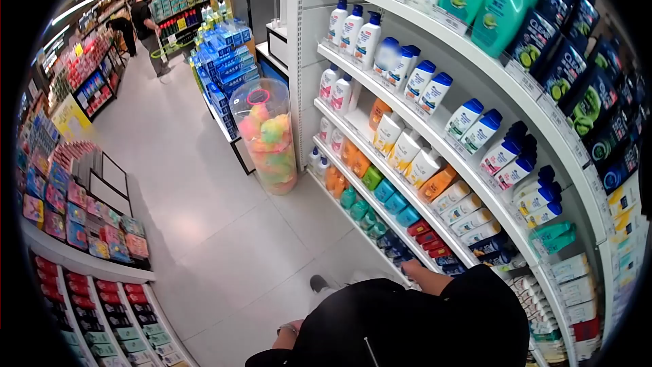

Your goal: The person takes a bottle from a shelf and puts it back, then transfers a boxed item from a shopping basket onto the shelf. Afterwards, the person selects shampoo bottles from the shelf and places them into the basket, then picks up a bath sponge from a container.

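My right hand (410,268) reaches past my black top to the lower shelves on the right, beside dark blue bottles (390,243). Its fingers are too small and partly covered to show whether they grip one. Red bottles (424,234) stand just above that hand. My left hand (293,327) hangs low by my body over the floor, with a band on its wrist. Its fingers are mostly hidden behind my clothing.
Tall shelving (380,71) of shampoo bottles curves along the right. A clear bin (263,139) of colourful puffs stands at its end. Blue boxes (227,58) are stacked behind. Low racks (102,265) line the left. Two people (142,20) are far down the aisle.
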